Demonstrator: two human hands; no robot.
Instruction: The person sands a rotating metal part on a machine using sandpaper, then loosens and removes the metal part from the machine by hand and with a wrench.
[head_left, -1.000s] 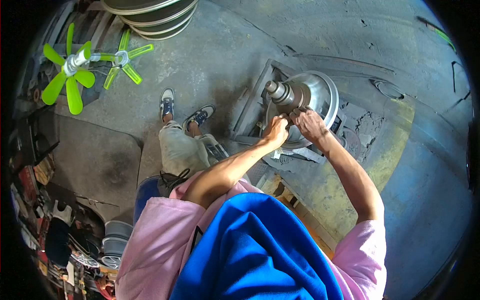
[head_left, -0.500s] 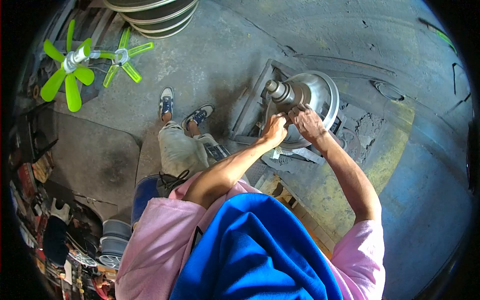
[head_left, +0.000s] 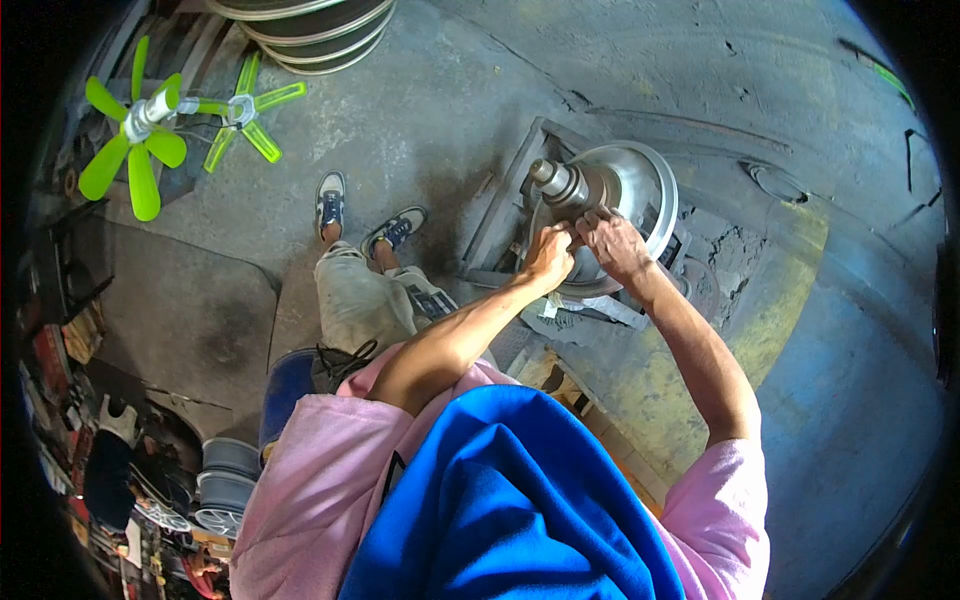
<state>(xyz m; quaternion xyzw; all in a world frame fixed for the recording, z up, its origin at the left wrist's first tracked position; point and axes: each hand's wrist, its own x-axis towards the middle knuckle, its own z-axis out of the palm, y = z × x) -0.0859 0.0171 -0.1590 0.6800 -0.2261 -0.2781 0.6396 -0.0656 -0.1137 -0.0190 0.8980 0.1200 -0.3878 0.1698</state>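
Right now, both hands are gathered at the metal wheel (head_left: 640, 190), low on its near side as the head view shows it, just below the stepped shaft (head_left: 567, 187) that juts from the wheel's middle toward the upper left. The left hand (head_left: 549, 260) is at the wheel's lower left, fingers curled inward, their tips meeting those of the other hand. The right hand (head_left: 614, 246) reaches in from the lower right, its back turned up and its fingers bent down beside the base of the shaft. The two hands meet fingertip to fingertip, with the wheel beneath and beyond them; its bright outer lip curves round past the right wrist, and a further part of the rim shows below the hands. Both hands are bent as if pinching, but the fingers hide whatever may be between them, so I cannot tell whether either grips something or merely presses on the metal. The wheel sits beside a long grey bar (head_left: 507, 205) slanting along its left. Well apart, toward the upper left, is a green fan (head_left: 138, 133), and the pale-edged rims (head_left: 315, 40) are stacked near the top.
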